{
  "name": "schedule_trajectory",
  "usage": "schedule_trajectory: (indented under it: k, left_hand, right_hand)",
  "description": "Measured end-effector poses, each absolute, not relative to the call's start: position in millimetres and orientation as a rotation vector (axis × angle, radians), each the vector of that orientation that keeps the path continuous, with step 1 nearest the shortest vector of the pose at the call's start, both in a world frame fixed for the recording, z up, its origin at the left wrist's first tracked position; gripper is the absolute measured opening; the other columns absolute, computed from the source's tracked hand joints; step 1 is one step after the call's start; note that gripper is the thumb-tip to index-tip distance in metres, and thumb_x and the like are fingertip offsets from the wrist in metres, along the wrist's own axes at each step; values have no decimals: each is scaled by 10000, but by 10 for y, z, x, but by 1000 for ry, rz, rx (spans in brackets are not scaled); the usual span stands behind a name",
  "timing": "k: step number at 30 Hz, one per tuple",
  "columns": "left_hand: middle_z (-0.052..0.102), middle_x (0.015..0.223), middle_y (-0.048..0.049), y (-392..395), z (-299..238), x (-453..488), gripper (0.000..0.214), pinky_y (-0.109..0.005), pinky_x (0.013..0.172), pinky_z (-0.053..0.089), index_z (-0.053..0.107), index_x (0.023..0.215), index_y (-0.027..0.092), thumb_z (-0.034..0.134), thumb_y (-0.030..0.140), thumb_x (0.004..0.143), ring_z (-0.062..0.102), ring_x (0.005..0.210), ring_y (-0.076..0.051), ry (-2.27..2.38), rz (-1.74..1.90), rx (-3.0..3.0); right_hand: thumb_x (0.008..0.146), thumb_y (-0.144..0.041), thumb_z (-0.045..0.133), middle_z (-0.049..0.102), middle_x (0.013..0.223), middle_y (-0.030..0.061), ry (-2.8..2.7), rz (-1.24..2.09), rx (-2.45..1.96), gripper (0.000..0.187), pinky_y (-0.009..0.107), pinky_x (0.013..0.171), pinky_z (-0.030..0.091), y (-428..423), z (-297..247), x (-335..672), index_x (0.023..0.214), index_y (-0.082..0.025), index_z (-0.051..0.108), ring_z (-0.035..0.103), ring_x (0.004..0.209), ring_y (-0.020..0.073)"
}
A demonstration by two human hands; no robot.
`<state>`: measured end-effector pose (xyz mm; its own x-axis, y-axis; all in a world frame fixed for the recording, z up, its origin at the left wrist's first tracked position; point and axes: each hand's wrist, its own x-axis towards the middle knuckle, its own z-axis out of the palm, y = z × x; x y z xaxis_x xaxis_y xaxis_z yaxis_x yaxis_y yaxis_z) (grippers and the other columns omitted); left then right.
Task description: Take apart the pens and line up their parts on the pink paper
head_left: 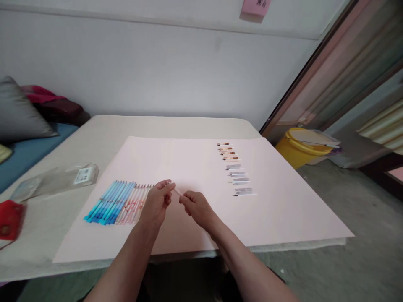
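Observation:
Between my two hands spans a slender pale pen (177, 191), mostly covered by the fingers. My left hand (157, 201) pinches its upper left end with thumb and forefinger. The lower right end sits in the closed fingers of my right hand (197, 206). Just left of my left hand lies a row of blue pens (110, 202), with pink-and-white pens (131, 205) beside them, partly hidden by that hand. To the right, pen parts lie in small groups: brown-topped pieces (231, 158) farther back and greyish clear pieces with refills (244, 191) nearer.
A pink sheet (195, 159) covers most of the cloth-topped table (176, 126). Clear plastic packaging (59, 180) and a red object (11, 221) lie at the left. A yellow bucket (294, 149) stands beyond the right edge; a wall closes off the back.

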<state>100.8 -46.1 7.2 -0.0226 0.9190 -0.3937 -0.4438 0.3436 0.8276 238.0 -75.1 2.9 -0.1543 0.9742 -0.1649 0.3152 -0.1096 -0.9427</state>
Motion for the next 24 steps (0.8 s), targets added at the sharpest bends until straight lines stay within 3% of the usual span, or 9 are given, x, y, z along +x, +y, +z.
schedule_trajectory:
  k: [3,8,12,17,21,24]
  left_hand:
    - [626,884,-43,-465,85,1010,306,-150,524,442,600,874,145,721,126,594,555,637,-59,1066,1162,499]
    - [619,865,-37,-462,79,1007,276,-125,379,333,598,867,137,718,181,622,449,481,-13,1093,1166,547]
    - [620,889,-47,-459,64,999,302,-160,549,463,602,879,142,708,99,600,566,668,-70,1051,1152,480]
    - [617,871,-39,-462,66,998,268,-122,398,365,606,866,138,718,163,624,471,510,-21,1077,1157,517]
    - [623,887,-50,-461,60,1004,260,-163,550,472,612,859,142,705,107,619,571,670,-73,1037,1152,453]
    - [628,857,-49,-463,66,1008,269,-140,473,431,611,865,136,710,111,615,538,587,-50,1048,1140,471]
  right_hand:
    - [821,-312,454,466,474,-42,-1512,1273,-1461,255,186,442,313,-747,19,2385,638,-156,540,415,445,70]
    - [823,-302,453,472,479,-42,-1541,1246,-1463,253,187,448,309,-745,1,2392,641,-154,546,420,453,68]
    - [827,-310,449,473,483,-42,-1528,1259,-1457,257,187,447,312,-752,10,2389,644,-155,544,419,450,68]
    - [822,-290,454,473,478,-40,-1547,1251,-1463,255,190,448,311,-756,32,2388,623,-156,541,424,455,71]
    - [828,-296,448,473,477,-41,-1549,1253,-1457,256,193,450,308,-757,34,2394,640,-156,551,424,457,73]
    - [826,-294,450,475,474,-40,-1567,1248,-1455,260,196,456,311,-761,43,2390,626,-156,545,429,459,74]
